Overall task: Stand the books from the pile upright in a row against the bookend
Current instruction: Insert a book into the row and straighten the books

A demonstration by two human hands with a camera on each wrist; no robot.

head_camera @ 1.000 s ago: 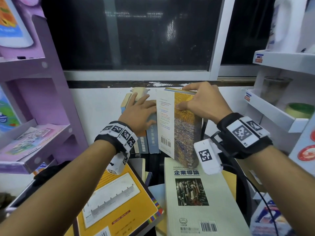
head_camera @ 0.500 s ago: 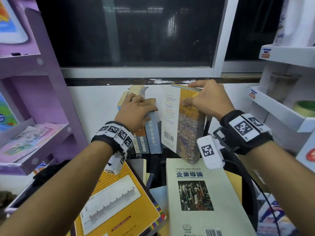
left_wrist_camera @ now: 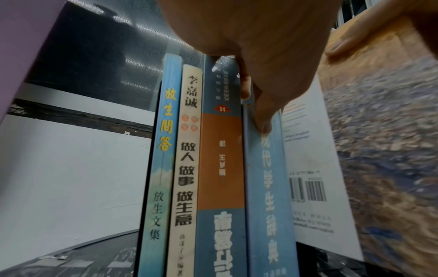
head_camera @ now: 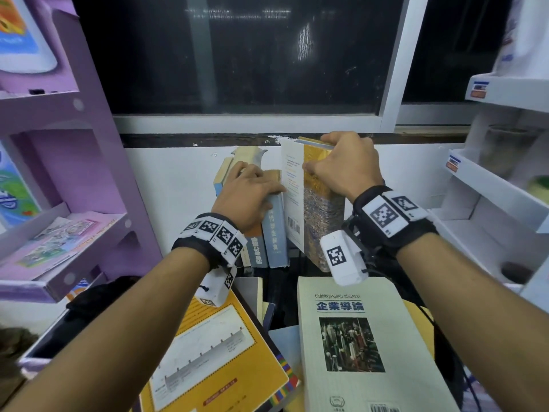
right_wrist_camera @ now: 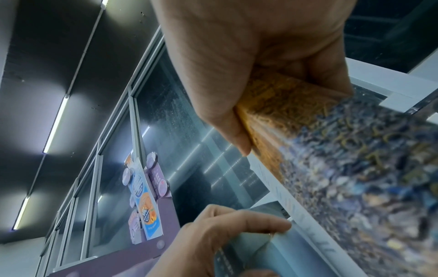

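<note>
A few books stand upright in a row against the white wall, spines toward me. My left hand lies over their tops with fingers curled, its thumb pressing the blue spine. My right hand grips the top of a thick book with a yellow and blue painted cover, held nearly upright. That book's white back cover touches the blue book. A dark edge left of the row may be the bookend. The pile lies in front: a yellow book and a pale book.
A purple shelf unit stands close on the left, and white shelves on the right. A dark window runs behind the row. A black cable hangs from my right wrist over the pile.
My right hand has brought the painted-cover book left and more upright against the row. The left hand's fingers, flat before, now curl over the book tops.
</note>
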